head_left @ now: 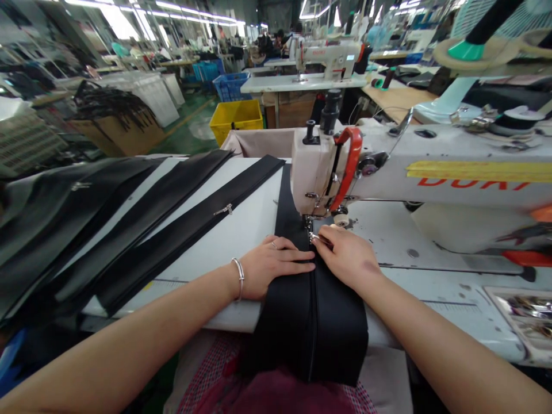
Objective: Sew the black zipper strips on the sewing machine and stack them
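Note:
A black fabric strip with a zipper (302,310) runs from the table's front edge under the head of a white sewing machine (328,167). My left hand (271,264) lies flat on the fabric left of the zipper, fingers stretched toward the needle, with a ring and a silver bracelet on. My right hand (345,253) rests on the fabric right of the zipper, its fingertips pinched at the metal zipper pull (312,237) just below the presser foot.
Several long black zipper strips (172,230) lie across the white table (233,230) to the left. A metal tray (526,316) sits at the right front. Beyond stand a yellow crate (236,116), blue crates, a second sewing machine (332,57) and seated people far back.

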`<action>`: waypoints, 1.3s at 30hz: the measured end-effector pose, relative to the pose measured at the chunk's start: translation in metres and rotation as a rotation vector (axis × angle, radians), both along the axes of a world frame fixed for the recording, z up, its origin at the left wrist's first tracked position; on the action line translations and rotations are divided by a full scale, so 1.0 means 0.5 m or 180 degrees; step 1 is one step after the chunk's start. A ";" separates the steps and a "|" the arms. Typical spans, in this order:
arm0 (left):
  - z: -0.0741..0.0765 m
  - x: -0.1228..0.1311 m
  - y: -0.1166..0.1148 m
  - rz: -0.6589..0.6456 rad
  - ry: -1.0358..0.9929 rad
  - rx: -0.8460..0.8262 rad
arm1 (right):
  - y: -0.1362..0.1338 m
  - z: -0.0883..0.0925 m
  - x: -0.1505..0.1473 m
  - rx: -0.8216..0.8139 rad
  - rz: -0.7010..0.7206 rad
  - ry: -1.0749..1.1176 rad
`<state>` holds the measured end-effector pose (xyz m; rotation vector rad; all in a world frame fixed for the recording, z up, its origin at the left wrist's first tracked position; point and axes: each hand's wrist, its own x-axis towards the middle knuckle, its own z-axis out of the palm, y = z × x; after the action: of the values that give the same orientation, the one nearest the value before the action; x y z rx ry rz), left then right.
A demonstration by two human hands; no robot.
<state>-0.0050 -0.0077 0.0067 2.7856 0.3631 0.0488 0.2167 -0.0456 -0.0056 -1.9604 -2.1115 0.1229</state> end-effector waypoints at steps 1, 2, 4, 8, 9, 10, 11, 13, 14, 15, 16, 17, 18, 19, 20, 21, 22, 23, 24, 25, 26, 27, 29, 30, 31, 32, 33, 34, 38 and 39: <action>0.001 0.000 0.000 0.0001 0.0000 -0.0015 | 0.012 -0.002 0.002 -0.0035 -0.0090 -0.0027; 0.001 0.000 0.001 0.0000 0.0000 -0.0022 | 0.027 -0.005 0.004 -0.0067 -0.0192 -0.0050; -0.001 0.000 0.002 -0.0002 -0.0021 -0.0017 | 0.061 -0.011 0.008 -0.0107 -0.0401 -0.0080; -0.007 0.000 0.003 -0.0029 -0.0083 0.0026 | 0.110 -0.010 0.013 -0.0070 -0.0528 -0.0106; -0.010 -0.001 0.003 -0.0016 -0.0081 0.0055 | 0.110 -0.005 0.015 -0.0047 -0.0490 -0.0119; -0.013 -0.001 0.003 0.0020 -0.0086 0.0104 | 0.101 0.000 0.016 -0.0018 -0.0436 -0.0141; -0.016 -0.002 0.003 0.0073 -0.0096 0.0165 | 0.085 0.004 0.018 0.0011 -0.0363 -0.0168; -0.023 -0.004 0.003 0.0170 -0.0117 0.0289 | 0.031 0.010 0.021 0.0040 -0.0071 -0.0218; -0.026 -0.004 0.004 0.0187 -0.0111 0.0329 | -0.004 0.009 0.021 0.0074 0.0182 -0.0229; -0.028 -0.004 0.005 0.0178 -0.0087 0.0353 | -0.042 0.006 0.021 0.0102 0.0513 -0.0221; -0.029 -0.004 0.005 0.0163 -0.0053 0.0368 | -0.079 0.002 0.021 0.0240 0.0937 -0.0186; -0.030 -0.004 0.006 0.0154 -0.0013 0.0382 | -0.114 -0.004 0.019 0.0360 0.1255 -0.0133; -0.029 -0.004 0.007 0.0150 0.0020 0.0395 | -0.145 -0.010 0.018 0.0452 0.1475 -0.0064; -0.028 -0.003 0.007 0.0144 0.0048 0.0403 | -0.171 -0.015 0.016 0.0525 0.1613 0.0007; -0.025 -0.002 0.007 0.0142 0.0060 0.0404 | -0.190 -0.019 0.013 0.0563 0.1674 0.0074; -0.023 -0.002 0.007 0.0138 0.0064 0.0396 | -0.203 -0.021 0.011 0.0592 0.1707 0.0133; -0.020 -0.001 0.006 0.0133 0.0067 0.0387 | -0.211 -0.022 0.009 0.0621 0.1729 0.0180; -0.017 -0.001 0.005 0.0133 0.0069 0.0383 | -0.214 -0.021 0.007 0.0648 0.1745 0.0215; -0.015 -0.001 0.004 0.0138 0.0077 0.0390 | -0.215 -0.020 0.006 0.0666 0.1762 0.0240; -0.014 0.000 0.003 0.0147 0.0090 0.0406 | -0.214 -0.018 0.005 0.0673 0.1777 0.0260; -0.013 0.000 0.003 0.0149 0.0110 0.0424 | -0.212 -0.017 0.004 0.0668 0.1784 0.0277; -0.012 0.000 0.002 0.0143 0.0130 0.0440 | -0.210 -0.015 0.004 0.0655 0.1784 0.0292; -0.012 0.000 0.002 0.0136 0.0159 0.0459 | -0.207 -0.015 0.004 0.0642 0.1791 0.0319; -0.012 0.000 0.003 0.0132 0.0174 0.0465 | -0.206 -0.015 0.005 0.0643 0.1800 0.0330; -0.012 0.000 0.004 0.0127 0.0190 0.0471 | -0.206 -0.015 0.005 0.0648 0.1810 0.0338; -0.012 0.000 0.004 0.0121 0.0210 0.0474 | -0.206 -0.016 0.005 0.0646 0.1823 0.0342; -0.011 0.000 0.005 0.0114 0.0230 0.0474 | -0.205 -0.016 0.006 0.0641 0.1828 0.0342; -0.011 0.000 0.006 0.0099 0.0250 0.0468 | -0.205 -0.016 0.006 0.0636 0.1832 0.0345; -0.012 -0.001 0.008 0.0085 0.0249 0.0407 | -0.202 -0.015 0.006 0.0651 0.1827 0.0371; -0.013 -0.001 0.008 0.0094 0.0226 0.0397 | -0.201 -0.015 0.006 0.0661 0.1835 0.0376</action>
<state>-0.0057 -0.0037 0.0002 2.9111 0.4327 -0.0216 0.2196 -0.1460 -0.0131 -1.1611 -2.4295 0.1150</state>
